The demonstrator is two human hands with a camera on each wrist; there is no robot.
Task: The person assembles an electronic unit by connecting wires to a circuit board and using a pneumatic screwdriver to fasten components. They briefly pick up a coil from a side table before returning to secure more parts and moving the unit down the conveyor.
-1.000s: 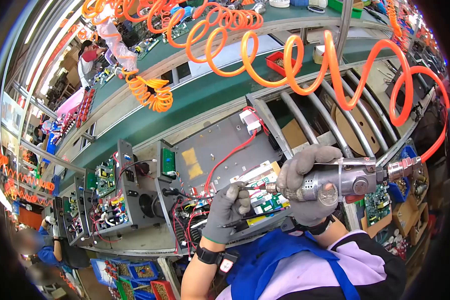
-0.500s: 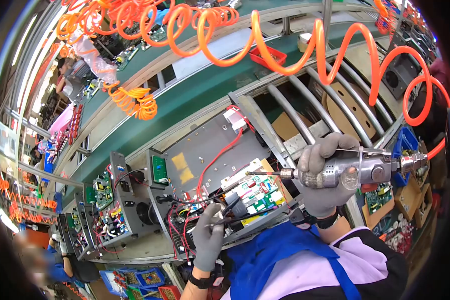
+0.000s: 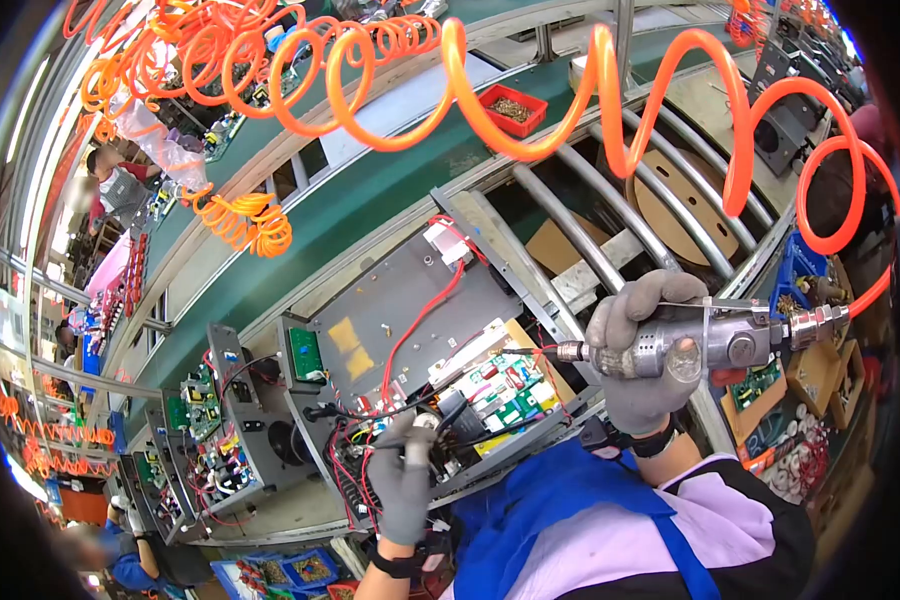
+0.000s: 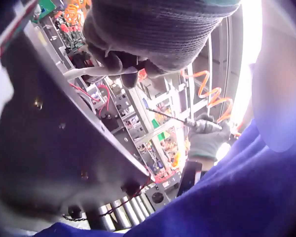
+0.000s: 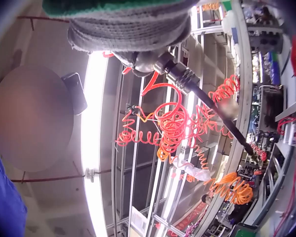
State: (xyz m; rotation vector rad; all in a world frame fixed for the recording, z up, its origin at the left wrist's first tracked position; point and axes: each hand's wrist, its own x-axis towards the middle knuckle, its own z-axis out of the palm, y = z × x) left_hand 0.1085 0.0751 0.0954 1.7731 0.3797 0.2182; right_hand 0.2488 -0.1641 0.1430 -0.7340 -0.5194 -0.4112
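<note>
My gloved right hand (image 3: 642, 398) grips a silver air screwdriver (image 3: 742, 348), fingers wrapped round its body. Its long dark bit (image 3: 525, 351) points left over a circuit board (image 3: 515, 395) in the open grey metal chassis (image 3: 380, 290). The shaft also shows in the right wrist view as a dark rod (image 5: 227, 118). My gloved left hand (image 3: 402, 485) is over the chassis's near edge, its fingertips bent and blurred beside black and red cables. In the left wrist view a pale strip (image 4: 91, 72) crosses by its fingers; I cannot tell whether they hold it.
An orange coiled air hose (image 3: 735, 130) loops above the bench and joins the tool. Metal rollers (image 3: 580, 220) lie right of the chassis. More chassis (image 3: 235, 400) with boards stand to the left. A red bin (image 3: 513, 110) of small parts sits beyond; another person works at lower left.
My left hand has left the bit's tip and moved down and left to the cables. The screwdriver first shifted right, then stayed nearly still. The head view has turned, sliding the chassis left.
</note>
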